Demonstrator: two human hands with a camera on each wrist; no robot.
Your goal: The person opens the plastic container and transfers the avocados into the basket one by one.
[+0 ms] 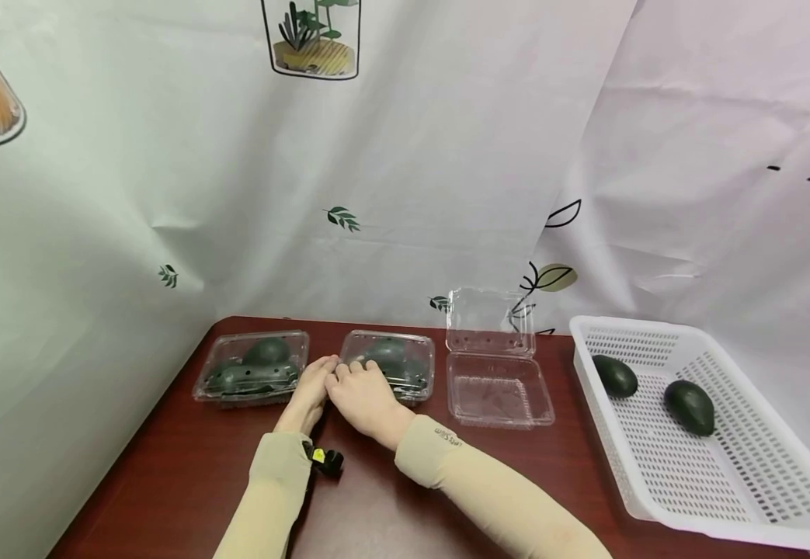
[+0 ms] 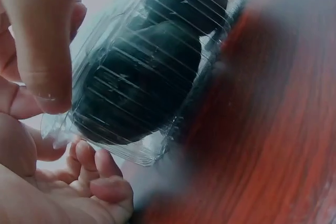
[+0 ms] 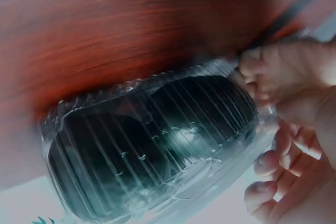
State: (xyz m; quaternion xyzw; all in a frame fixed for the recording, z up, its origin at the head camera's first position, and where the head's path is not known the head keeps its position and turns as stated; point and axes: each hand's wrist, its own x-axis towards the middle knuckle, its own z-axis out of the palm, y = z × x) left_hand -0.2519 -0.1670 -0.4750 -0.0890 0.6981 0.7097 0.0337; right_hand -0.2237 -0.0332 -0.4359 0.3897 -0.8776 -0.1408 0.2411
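Both hands meet at the left end of the middle clear plastic clamshell (image 1: 424,355), which has its lid down over dark green avocados (image 2: 139,77). My left hand (image 1: 310,388) holds the clamshell's left edge. From the front, my right hand (image 1: 365,397) reaches across and grips the same end with bent fingers. In the right wrist view, fingers crowd around one corner of the clamshell (image 3: 126,156), and overlapping hands partly hide the contact. Another lidded clamshell (image 1: 209,380) with avocados (image 1: 268,351) stands left of the hands.
An opened clamshell (image 1: 498,392) stands to the right, lid raised against the patterned wall covering (image 1: 405,155). Farther right is a white perforated basket (image 1: 645,497) with two avocados (image 1: 689,407). Everything rests on a reddish-brown table (image 1: 377,505).
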